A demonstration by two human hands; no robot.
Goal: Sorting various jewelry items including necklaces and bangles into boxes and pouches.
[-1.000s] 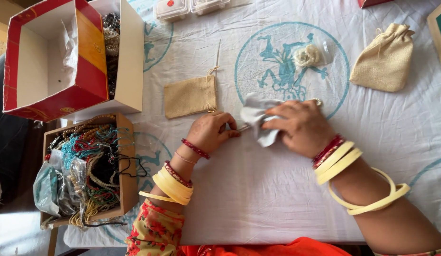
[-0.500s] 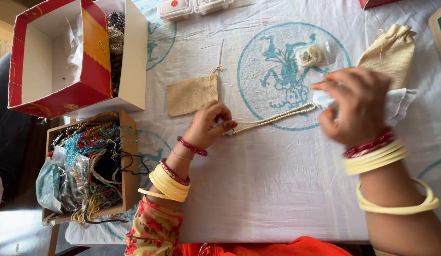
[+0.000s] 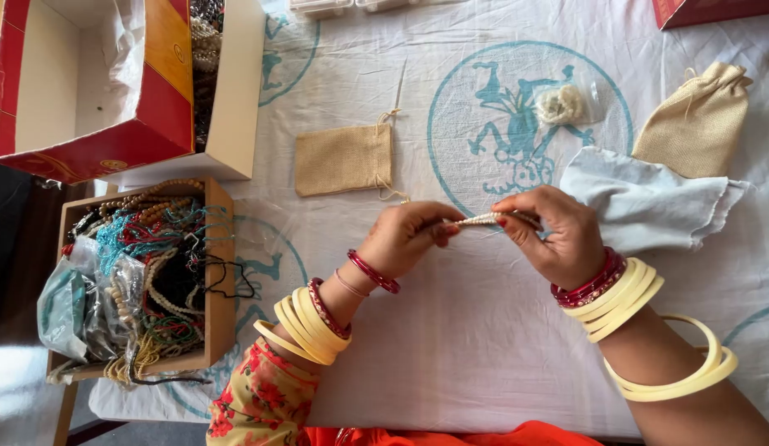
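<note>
My left hand (image 3: pixel 405 238) and my right hand (image 3: pixel 554 231) are close together above the white printed tablecloth (image 3: pixel 475 347). Between their fingertips they pinch a short cream beaded strand (image 3: pixel 482 220), one end in each hand. A pale blue cloth (image 3: pixel 649 200) lies flat just right of my right hand. A flat burlap drawstring pouch (image 3: pixel 343 158) rests beyond my left hand. Both wrists carry cream and red bangles.
A wooden box (image 3: pixel 217 306) full of tangled bead strings sits at the left table edge. Behind it stand a red cardboard box (image 3: pixel 95 153) and a white box (image 3: pixel 235 99). A fuller burlap pouch (image 3: pixel 690 124) and a small clear bag of pale beads (image 3: pixel 562 103) lie at far right.
My right hand, which was wiping the strand with the blue cloth and then drew out to the right, has laid the cloth down and come back. The strand is now bunched short between both hands.
</note>
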